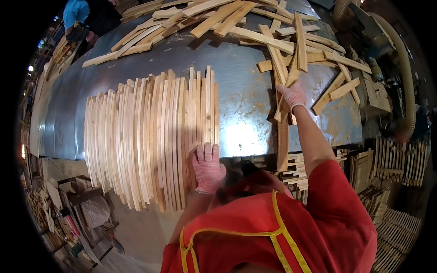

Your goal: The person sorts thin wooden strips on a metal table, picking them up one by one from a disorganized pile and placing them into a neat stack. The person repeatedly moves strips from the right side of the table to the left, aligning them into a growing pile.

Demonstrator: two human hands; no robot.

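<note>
A row of long, narrow wooden strips (136, 136) lies side by side on the metal table (243, 77), their near ends jutting past its front edge. My left hand (208, 167), in a pinkish knit glove, rests at the right side of this row near the edge, fingers stretched forward against the strips. To the right, my right hand (293, 95), gloved alike, is closed around a wooden strip (283, 108) among the crossed pieces there. Its palm side and some fingertips are hidden. Another strip (282, 145) beneath it reaches out over the front edge.
A loose heap of wooden strips (227, 18) spreads across the far side and right of the table. At far left stands another person (86, 18) in a blue top. A ribbed hose (403, 77) hangs at right; stacked slats (400, 164) stand below it. A rack (86, 214) is at lower left.
</note>
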